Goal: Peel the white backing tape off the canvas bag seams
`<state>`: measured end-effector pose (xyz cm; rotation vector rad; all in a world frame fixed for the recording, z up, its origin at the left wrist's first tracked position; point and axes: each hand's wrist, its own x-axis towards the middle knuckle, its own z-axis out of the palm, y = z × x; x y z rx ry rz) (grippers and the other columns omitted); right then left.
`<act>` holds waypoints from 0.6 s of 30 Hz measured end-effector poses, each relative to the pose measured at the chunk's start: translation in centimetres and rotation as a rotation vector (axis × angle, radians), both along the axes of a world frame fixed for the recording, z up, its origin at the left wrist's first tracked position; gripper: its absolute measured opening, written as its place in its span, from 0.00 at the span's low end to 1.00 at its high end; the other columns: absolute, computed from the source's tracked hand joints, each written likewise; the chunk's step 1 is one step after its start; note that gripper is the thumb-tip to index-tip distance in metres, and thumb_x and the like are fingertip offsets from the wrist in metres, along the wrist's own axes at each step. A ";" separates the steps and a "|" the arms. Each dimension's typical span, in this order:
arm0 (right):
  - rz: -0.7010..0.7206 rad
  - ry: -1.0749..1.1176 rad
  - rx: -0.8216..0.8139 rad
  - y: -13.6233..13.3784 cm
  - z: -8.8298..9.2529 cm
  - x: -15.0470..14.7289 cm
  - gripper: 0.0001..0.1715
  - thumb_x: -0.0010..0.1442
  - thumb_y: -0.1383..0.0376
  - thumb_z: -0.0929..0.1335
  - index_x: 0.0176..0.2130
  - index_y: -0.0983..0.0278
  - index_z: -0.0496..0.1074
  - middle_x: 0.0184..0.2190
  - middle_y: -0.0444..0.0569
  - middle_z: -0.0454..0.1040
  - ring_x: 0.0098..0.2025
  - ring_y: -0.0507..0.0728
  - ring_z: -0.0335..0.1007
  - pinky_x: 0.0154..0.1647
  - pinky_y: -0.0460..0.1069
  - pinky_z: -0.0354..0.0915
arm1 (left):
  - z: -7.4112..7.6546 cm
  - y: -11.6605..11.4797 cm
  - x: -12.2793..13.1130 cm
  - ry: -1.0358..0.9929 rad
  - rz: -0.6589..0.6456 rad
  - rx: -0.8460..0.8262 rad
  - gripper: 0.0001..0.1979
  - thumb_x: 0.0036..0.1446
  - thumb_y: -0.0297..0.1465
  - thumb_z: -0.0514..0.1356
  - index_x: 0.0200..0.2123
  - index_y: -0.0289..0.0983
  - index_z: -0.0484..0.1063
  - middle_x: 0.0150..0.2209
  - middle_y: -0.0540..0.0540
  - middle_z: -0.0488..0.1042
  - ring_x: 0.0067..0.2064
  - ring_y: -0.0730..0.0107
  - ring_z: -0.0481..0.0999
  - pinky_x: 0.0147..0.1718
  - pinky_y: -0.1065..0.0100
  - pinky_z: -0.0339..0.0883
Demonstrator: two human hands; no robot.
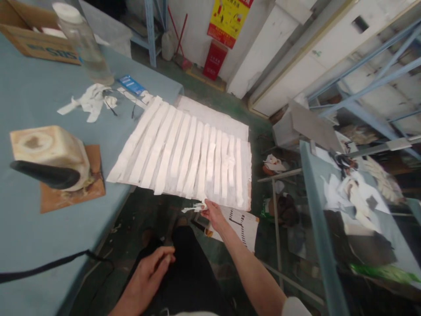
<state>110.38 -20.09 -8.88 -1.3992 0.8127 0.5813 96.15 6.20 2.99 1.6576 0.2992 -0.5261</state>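
Many pale fabric strips lie side by side on a light sheet that bridges out from the table's corner. At the sheet's near edge, my right hand pinches a small bunch of white strips with loose, frayed ends. My left hand hangs over my lap, fingers curled with thumb near them; whether it holds anything is hidden. A glue-stained pale container with a black handle stands on a brown board at the left.
The blue-green table also bears a bottle, crumpled white scraps, a blue packet and a cardboard box. A black cord crosses the lower left. Another table with white pieces stands at the right, beside metal shelving.
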 end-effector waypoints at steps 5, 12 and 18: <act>0.061 -0.041 -0.052 -2.1 3.5 3.6 0.18 0.73 0.56 0.71 0.54 0.66 0.75 0.47 0.51 0.79 0.42 0.56 0.79 0.43 0.54 0.79 | -2.1 -3.0 8.3 -0.039 0.228 -0.085 0.25 0.62 0.54 0.62 0.46 0.38 0.81 0.34 0.45 0.84 0.32 0.63 0.79 0.34 0.65 0.76; 0.160 -0.046 0.007 -2.9 6.4 5.5 0.17 0.74 0.54 0.70 0.44 0.67 0.76 0.34 0.44 0.77 0.30 0.51 0.74 0.33 0.48 0.75 | -6.7 -6.8 16.9 0.117 0.278 -0.140 0.17 0.72 0.43 0.63 0.50 0.34 0.77 0.45 0.43 0.81 0.42 0.63 0.82 0.44 0.57 0.79; 0.205 -0.048 0.040 -2.1 7.3 5.0 0.32 0.59 0.38 0.75 0.33 0.64 0.75 0.21 0.42 0.75 0.21 0.52 0.71 0.26 0.47 0.69 | -8.3 -12.5 19.7 0.315 0.203 -0.197 0.17 0.71 0.40 0.64 0.55 0.35 0.76 0.51 0.42 0.80 0.46 0.60 0.82 0.46 0.55 0.81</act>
